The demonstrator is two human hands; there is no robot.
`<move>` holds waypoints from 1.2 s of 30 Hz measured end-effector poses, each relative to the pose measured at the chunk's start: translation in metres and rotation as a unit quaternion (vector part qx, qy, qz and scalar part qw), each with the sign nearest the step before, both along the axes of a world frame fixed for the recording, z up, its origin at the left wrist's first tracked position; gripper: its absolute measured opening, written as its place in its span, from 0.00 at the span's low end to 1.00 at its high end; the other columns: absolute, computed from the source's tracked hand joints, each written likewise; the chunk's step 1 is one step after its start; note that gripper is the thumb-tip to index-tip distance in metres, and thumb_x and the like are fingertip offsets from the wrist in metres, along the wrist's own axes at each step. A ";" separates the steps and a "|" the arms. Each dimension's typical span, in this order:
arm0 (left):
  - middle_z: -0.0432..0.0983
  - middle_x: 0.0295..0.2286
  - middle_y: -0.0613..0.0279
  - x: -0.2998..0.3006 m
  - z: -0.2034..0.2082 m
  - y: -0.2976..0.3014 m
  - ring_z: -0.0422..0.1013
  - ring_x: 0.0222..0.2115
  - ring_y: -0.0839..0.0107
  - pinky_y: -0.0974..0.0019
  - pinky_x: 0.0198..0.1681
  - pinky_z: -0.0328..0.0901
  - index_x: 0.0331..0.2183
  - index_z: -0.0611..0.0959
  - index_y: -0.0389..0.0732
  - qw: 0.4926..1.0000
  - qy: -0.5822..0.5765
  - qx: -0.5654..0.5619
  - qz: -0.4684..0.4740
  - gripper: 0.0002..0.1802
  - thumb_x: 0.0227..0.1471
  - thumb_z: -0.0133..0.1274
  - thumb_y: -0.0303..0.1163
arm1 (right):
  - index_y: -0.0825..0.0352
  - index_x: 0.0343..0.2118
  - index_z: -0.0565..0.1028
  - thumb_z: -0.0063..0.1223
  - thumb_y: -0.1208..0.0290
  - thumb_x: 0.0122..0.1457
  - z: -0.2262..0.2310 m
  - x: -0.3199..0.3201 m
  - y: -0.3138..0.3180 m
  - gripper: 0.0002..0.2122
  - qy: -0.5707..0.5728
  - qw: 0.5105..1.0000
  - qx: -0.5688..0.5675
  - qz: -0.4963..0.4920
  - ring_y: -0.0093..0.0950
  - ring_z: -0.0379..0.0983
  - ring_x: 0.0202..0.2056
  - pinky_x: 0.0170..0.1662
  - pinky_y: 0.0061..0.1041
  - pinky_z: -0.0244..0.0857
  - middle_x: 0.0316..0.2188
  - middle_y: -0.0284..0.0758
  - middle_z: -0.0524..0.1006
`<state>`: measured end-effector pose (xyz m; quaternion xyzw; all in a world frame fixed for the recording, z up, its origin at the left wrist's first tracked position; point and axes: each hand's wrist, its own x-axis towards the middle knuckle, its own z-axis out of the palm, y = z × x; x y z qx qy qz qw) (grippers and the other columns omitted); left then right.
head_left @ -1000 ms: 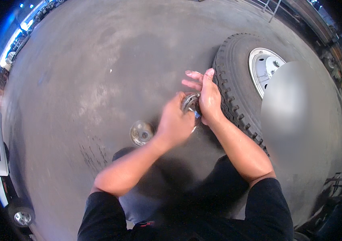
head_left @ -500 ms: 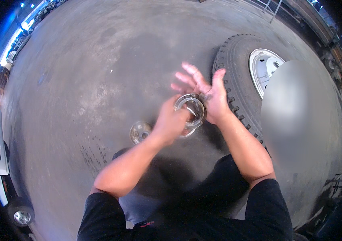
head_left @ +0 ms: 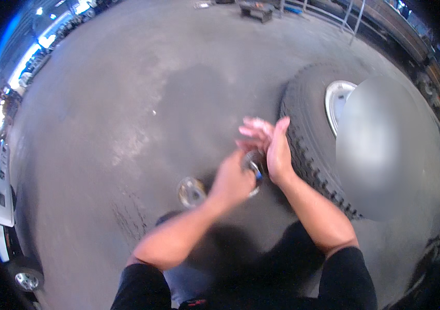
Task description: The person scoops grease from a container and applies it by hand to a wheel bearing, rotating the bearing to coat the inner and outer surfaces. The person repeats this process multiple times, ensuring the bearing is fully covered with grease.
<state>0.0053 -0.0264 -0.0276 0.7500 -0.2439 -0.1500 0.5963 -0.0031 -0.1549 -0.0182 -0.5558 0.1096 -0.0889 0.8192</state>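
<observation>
My left hand (head_left: 232,178) is wrapped round a ring-shaped metal wheel bearing (head_left: 254,161), now turned nearly edge-on and smeared by motion. Facing it is the palm of my right hand (head_left: 278,152), its fingers stretched out and apart. The bearing's far side lies close to that palm; whether they touch I cannot tell. Below my left hand, a second shiny rim (head_left: 253,192) shows in part, mostly hidden. On the floor, left of my left wrist, sits a round metal piece (head_left: 191,191) with a hole in its middle.
A large truck tyre (head_left: 307,124) with a pale rim (head_left: 337,101) lies to the right, partly covered by a blurred patch. Far ahead stand a low dark metal stand (head_left: 256,11) and grey railings (head_left: 349,23). A white vehicle (head_left: 3,191) is at the far left.
The bearing has tilted from showing its open ring to nearly edge-on against the right palm. Both hands sit lower in the view, which has shifted to show more floor ahead.
</observation>
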 end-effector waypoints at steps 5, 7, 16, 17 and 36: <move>0.74 0.44 0.45 -0.005 -0.001 0.003 0.72 0.45 0.58 0.59 0.48 0.66 0.50 0.72 0.34 0.991 -0.097 0.031 -0.089 0.23 0.50 0.42 0.24 | 0.77 0.39 0.75 0.20 0.34 0.60 -0.016 0.005 -0.011 0.43 0.126 0.990 -0.065 -0.004 0.37 0.78 0.33 0.42 0.33 0.70 0.36 0.47 0.78; 0.76 0.40 0.49 -0.004 0.014 0.005 0.74 0.36 0.64 0.62 0.36 0.70 0.50 0.72 0.34 0.990 0.008 0.052 -0.130 0.23 0.50 0.43 0.23 | 0.77 0.39 0.75 0.20 0.34 0.60 -0.044 0.013 -0.031 0.43 0.119 0.983 -0.140 0.008 0.36 0.78 0.34 0.42 0.34 0.70 0.39 0.49 0.77; 0.74 0.26 0.61 0.003 0.016 0.001 0.70 0.20 0.75 0.72 0.15 0.63 0.40 0.76 0.35 0.968 0.236 -0.029 0.081 0.15 0.47 0.47 0.23 | 0.65 0.55 0.68 0.06 0.26 0.52 0.008 -0.002 -0.032 0.49 -0.069 0.956 0.243 0.151 0.37 0.65 0.54 0.59 0.43 0.54 0.56 0.44 0.67; 0.73 0.26 0.63 0.005 0.013 0.000 0.69 0.21 0.76 0.72 0.16 0.62 0.37 0.76 0.37 0.967 0.243 -0.055 0.058 0.12 0.46 0.49 0.23 | 0.65 0.56 0.67 0.06 0.27 0.52 0.002 0.000 -0.030 0.48 -0.060 0.971 0.174 0.154 0.37 0.65 0.54 0.59 0.42 0.54 0.56 0.44 0.66; 0.73 0.27 0.61 -0.001 -0.047 -0.014 0.68 0.25 0.75 0.69 0.26 0.64 0.43 0.72 0.34 0.974 0.022 -0.046 0.221 0.17 0.48 0.46 0.21 | 0.68 0.51 0.67 0.13 0.32 0.59 -0.020 -0.006 0.018 0.42 -0.093 0.982 0.040 -0.157 0.42 0.72 0.46 0.50 0.38 0.66 0.52 0.46 0.68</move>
